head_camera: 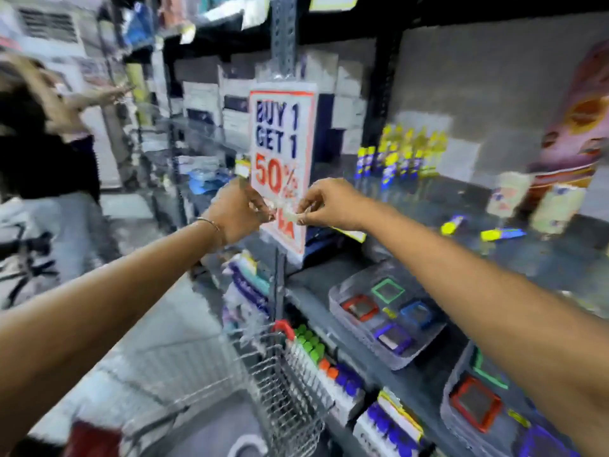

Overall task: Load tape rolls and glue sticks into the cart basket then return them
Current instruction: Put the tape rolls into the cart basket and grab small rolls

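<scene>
Both my arms out toward shelf, hands meeting at frame centre, just in front of the promo sign (pixel 281 159) ("BUY 1 GET 1 50%"). My left hand (pixel 235 211) at approx 11 o'clock of centre, fingers curled in, pinching one end of a small clear/whitish item (pixel 290 215), too blurred to say if tape or wrapper. Thin bangle (pixel 208 223) on left wrist. My right hand (pixel 331 204) just at 3 o'clock of the left, thumb + forefinger nipped tight on the other end of same item; other fingers curled. Hands nearly touching, item between them. Glue sticks (pixel 400 155), yellow/blue, standing in a group on upper shelf at 1 o'clock from my right hand, well apart; two more glue sticks lying flat (pixel 502 233) on same shelf at 3 o'clock. Wire cart basket (pixel 286 384) at 6 o'clock, low in frame, red corner cap, against the lower shelf edge; contents can't tell, blur. Lower shelf at 4–5 o'clock: trays w/ coloured square frames (pixel 387 311); row of green, orange, purple-capped tubes (pixel 324 361) just beside basket. Another person (pixel 43 143) at 9 o'clock, arm raised toward far rack.
</scene>
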The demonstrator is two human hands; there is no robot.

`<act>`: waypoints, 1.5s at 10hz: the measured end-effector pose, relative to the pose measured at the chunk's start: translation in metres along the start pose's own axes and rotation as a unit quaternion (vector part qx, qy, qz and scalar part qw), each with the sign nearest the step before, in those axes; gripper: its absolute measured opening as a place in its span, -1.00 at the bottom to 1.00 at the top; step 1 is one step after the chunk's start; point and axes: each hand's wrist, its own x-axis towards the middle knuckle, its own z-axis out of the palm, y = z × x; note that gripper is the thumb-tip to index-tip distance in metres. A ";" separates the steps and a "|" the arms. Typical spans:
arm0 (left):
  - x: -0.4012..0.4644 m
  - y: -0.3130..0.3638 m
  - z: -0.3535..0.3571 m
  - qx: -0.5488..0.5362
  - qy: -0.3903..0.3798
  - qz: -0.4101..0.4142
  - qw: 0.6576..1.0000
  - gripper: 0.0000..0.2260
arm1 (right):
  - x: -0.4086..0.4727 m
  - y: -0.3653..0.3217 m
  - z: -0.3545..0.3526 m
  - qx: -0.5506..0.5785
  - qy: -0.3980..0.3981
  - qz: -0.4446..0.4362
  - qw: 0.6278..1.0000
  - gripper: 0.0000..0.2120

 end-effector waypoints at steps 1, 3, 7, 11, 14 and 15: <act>-0.039 -0.065 0.006 0.027 -0.016 -0.078 0.996 -0.86 | 0.022 -0.013 0.068 0.019 -0.076 -0.035 0.996 -0.81; -0.119 -0.175 0.054 0.054 -0.070 -0.232 0.969 -0.76 | 0.049 -0.018 0.226 0.025 -0.195 -0.089 0.976 -0.81; -0.257 -0.332 0.217 0.034 -0.200 -0.388 0.899 -0.74 | 0.031 0.019 0.510 0.013 -0.427 -0.051 0.902 -0.75; -0.351 -0.431 0.330 0.064 -0.336 -0.518 0.784 -0.84 | -0.022 0.029 0.706 0.064 -0.535 -0.005 0.842 -0.79; -0.386 -0.463 0.356 0.049 -0.335 -0.554 0.760 -0.77 | -0.042 0.028 0.756 -0.006 -0.520 -0.119 0.846 -0.87; -0.386 -0.464 0.363 0.040 -0.321 -0.569 0.756 -0.77 | -0.046 0.036 0.773 -0.045 -0.441 -0.141 0.885 -0.92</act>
